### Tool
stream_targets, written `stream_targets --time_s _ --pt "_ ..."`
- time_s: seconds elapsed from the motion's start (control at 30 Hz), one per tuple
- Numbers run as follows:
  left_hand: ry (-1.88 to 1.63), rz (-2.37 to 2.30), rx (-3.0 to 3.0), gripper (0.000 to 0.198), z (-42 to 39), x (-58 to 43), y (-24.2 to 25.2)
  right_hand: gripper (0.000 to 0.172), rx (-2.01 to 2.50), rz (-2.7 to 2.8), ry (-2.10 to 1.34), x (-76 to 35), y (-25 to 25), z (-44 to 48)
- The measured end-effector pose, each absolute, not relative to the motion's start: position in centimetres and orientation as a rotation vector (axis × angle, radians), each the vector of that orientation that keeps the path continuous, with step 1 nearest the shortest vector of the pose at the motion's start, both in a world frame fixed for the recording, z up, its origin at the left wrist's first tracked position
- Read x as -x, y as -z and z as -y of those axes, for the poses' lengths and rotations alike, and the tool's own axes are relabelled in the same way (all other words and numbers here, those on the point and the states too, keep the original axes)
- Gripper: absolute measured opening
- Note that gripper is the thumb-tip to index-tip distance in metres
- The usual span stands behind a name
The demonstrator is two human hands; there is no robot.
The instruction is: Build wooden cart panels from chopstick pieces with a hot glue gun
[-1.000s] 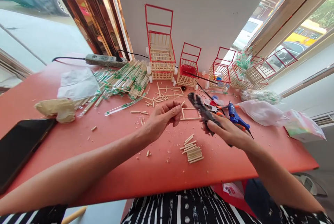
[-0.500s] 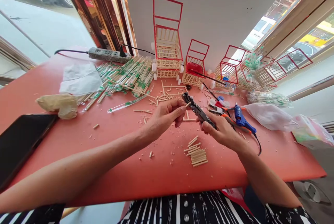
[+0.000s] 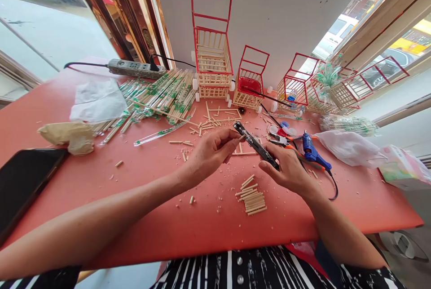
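My left hand (image 3: 215,147) pinches a short piece of wooden stick (image 3: 241,138) between thumb and fingers. Its end meets the side of a worn black hand tool (image 3: 257,146), whose exact kind I cannot make out. The tool lies in the grip of my right hand (image 3: 284,165), fingers curled beneath it and thumb along its near end. Below the hands lies a small pile of short cut sticks (image 3: 254,201) on the red table (image 3: 151,230). Just beyond the hands, partly hidden by them, a flat stick frame (image 3: 247,153) rests among loose pieces.
Miniature stick shopping carts (image 3: 213,62) line the back wall. Wrapped chopsticks (image 3: 168,95) and a power strip (image 3: 134,68) lie back left; a phone (image 3: 28,185) sits at the left edge. Right of my hands are pliers (image 3: 281,140) and a blue glue gun (image 3: 313,152).
Both hands stay close together around the stick piece and the black tool. My right thumb has lifted slightly off the tool. The whole view has shifted a little.
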State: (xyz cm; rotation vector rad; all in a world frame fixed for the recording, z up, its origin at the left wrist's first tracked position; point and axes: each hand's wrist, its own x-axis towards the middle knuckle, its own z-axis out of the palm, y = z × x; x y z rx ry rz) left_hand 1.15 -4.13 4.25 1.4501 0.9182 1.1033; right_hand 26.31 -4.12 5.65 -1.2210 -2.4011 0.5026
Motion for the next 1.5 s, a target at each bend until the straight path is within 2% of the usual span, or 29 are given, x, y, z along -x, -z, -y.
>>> stream_targets --time_s 0.13,0.27,0.53,0.8,1.1,1.5 --pt "-1.132 -0.928 -1.515 0.019 4.2 -1.2 -3.8 0.058 1.164 2.419 -0.252 -26.7 -4.8 4.2" --pt "-1.203 -0.93 -1.603 0.017 4.4 -1.2 -3.6 0.064 1.14 2.423 -0.017 -27.2 -4.0 4.2" --pt "-1.253 -0.917 -1.638 0.016 4.5 -1.3 -3.5 0.063 1.102 2.421 0.11 -27.2 -3.8 4.4" --pt "-1.237 -0.926 -1.656 0.019 4.6 -1.1 -3.6 0.05 1.022 2.379 0.136 -26.5 -4.2 4.5" --pt "-1.169 -0.905 -1.654 0.018 4.7 -0.9 -4.0 0.059 1.163 2.401 -0.053 -26.8 -4.2 4.7" --pt "-1.147 -1.044 -1.681 0.023 4.7 -0.8 -4.8 0.057 1.207 2.423 -0.061 -26.4 -4.3 4.8"
